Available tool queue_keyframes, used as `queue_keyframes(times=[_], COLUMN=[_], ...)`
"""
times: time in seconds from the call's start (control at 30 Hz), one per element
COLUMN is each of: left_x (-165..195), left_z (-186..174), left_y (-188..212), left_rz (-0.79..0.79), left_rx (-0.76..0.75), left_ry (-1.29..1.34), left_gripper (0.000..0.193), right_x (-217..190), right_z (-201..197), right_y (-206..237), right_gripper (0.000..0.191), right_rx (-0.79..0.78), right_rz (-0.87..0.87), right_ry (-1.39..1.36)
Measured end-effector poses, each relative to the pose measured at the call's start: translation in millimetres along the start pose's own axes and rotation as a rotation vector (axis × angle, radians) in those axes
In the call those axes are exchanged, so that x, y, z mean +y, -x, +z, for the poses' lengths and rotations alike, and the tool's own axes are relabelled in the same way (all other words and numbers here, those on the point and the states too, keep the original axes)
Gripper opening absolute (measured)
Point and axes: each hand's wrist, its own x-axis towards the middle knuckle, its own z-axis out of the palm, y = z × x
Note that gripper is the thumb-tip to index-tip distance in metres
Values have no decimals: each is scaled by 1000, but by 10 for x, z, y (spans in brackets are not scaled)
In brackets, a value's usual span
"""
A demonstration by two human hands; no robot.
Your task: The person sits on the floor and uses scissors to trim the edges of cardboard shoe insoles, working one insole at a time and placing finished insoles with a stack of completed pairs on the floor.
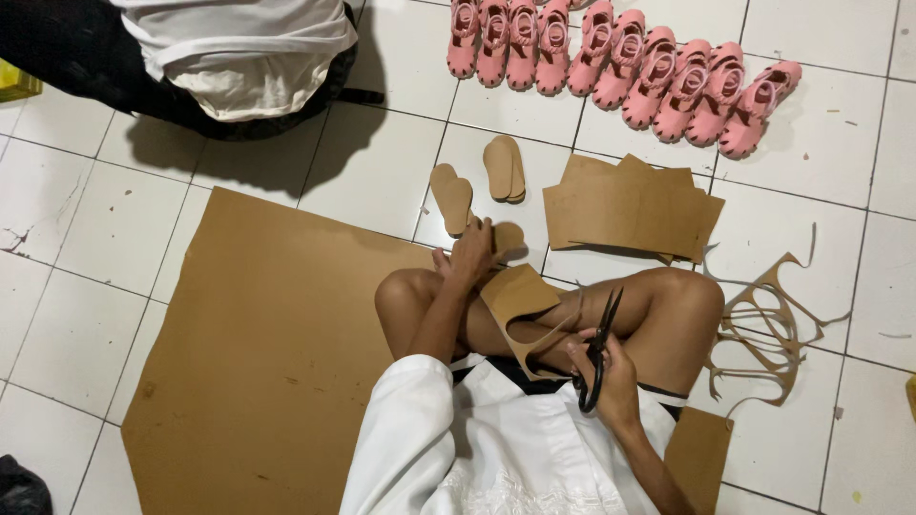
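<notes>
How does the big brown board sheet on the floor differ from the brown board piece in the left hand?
The big brown board sheet lies flat and uncut on the tiles; the brown board piece is far smaller, held up over the knees, trailing a thin cut strip. Both share the same brown colour.

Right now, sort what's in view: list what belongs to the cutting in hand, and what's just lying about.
In the job:
left hand, holding the card piece
right hand, holding the scissors
cut soles
card stack
big card sheet
offcuts

Lying about:
pink shoes
bag with white cloth
dark thing, bottom left
</notes>
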Motion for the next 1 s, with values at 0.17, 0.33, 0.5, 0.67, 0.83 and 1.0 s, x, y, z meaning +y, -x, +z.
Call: queue_keyframes(times=[0.17, 0.33, 0.5, 0.67, 0.83, 1.0], left_x=[-172, -473, -592, -559, -552, -661], left_z=[-282, -206, -131, -116, -13, 106], left_y=[-102, -226, -389, -521, -585, -624], left_rz=[-324, -464, -641, -524, -542, -584], left_rx=[349, 322, 309, 305, 475, 378], left_ry=[323, 178, 367, 215, 552, 833], left_gripper=[100, 86, 80, 74, 74, 78], right_x=[-14, 1, 30, 14, 12, 53], right_z=[7, -10, 6, 19, 49, 98], right_y=[-82, -123, -135, -214, -254, -277], right_gripper=[28, 28, 28, 30, 30, 29], right_rx=[-50, -38, -25, -2, -12, -27], right_rz=[-36, 7, 12, 55, 33, 65], right_ry=[-13, 30, 28, 18, 54, 91])
